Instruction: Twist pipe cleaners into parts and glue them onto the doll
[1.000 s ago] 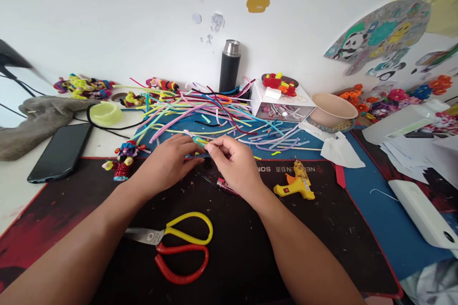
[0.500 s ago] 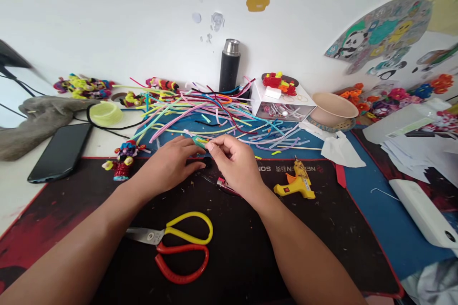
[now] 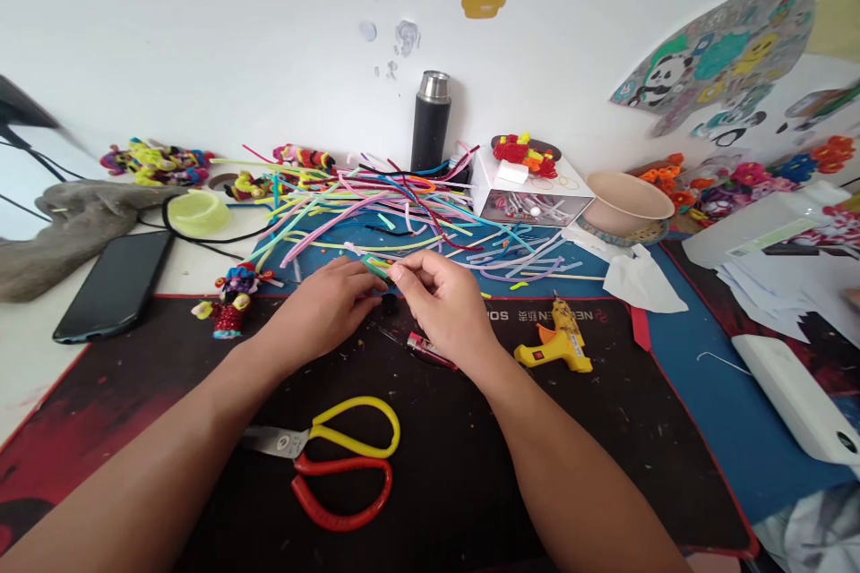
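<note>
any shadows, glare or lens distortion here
Head view: soft shadow on the white wall, right of the black cylindrical flask; head view: shine on its silver cap; head view: wide-angle look, both bare forearms widening towards the lower corners.

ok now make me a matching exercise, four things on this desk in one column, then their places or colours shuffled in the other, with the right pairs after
Things
1. scissors
2. glue gun
3. flask
4. small green piece

Places and colours
A. standing upright near the wall, black with a silver top
B. between the fingers of the left hand and the right hand
C. one yellow handle, one red handle
D. mostly yellow, lying on the dark mat to the right of both hands

Right pairs: 1-C, 2-D, 3-A, 4-B
</note>
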The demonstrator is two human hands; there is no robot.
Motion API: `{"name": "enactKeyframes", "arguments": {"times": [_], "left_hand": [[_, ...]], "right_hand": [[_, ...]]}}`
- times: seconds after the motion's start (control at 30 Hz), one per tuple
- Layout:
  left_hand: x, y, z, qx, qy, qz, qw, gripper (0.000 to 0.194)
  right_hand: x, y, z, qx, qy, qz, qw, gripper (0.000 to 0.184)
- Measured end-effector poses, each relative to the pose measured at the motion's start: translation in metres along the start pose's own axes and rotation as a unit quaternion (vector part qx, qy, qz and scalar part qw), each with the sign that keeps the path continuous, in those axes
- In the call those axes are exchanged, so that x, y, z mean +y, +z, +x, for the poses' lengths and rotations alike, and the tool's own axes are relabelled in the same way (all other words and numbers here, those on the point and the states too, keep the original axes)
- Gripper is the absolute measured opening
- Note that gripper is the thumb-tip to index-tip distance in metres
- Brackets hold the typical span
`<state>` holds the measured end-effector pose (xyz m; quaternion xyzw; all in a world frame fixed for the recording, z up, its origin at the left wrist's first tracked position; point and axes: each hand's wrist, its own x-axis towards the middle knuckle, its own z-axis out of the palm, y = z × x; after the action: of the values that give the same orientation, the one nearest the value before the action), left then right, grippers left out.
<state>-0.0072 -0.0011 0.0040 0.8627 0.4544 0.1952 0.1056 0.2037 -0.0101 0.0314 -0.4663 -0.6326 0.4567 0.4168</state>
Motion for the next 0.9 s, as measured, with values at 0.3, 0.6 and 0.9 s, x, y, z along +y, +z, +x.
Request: {"name": "enactKeyframes", "arguments": {"times": [0.3, 0.6, 0.9], "left_hand": [[0.013, 0.000, 0.003, 0.032, -0.020, 0.005, 0.999, 0.012], [0.012, 0.009, 0.003, -0.021, -0.027, 0.022, 0.999, 0.014], [0.011, 0.013, 0.000, -0.026, -0.011, 0.041, 0.999, 0.025]], "right_hand": [[0.004, -0.003, 0.003, 0.008, -0.011, -0.050, 0.999, 0.021], [0.004, -0.002, 0.002, 0.000, -0.020, -0.056, 0.998, 0.018], [0.003, -0.003, 0.002, -0.004, -0.023, -0.063, 0.998, 0.018]]}}
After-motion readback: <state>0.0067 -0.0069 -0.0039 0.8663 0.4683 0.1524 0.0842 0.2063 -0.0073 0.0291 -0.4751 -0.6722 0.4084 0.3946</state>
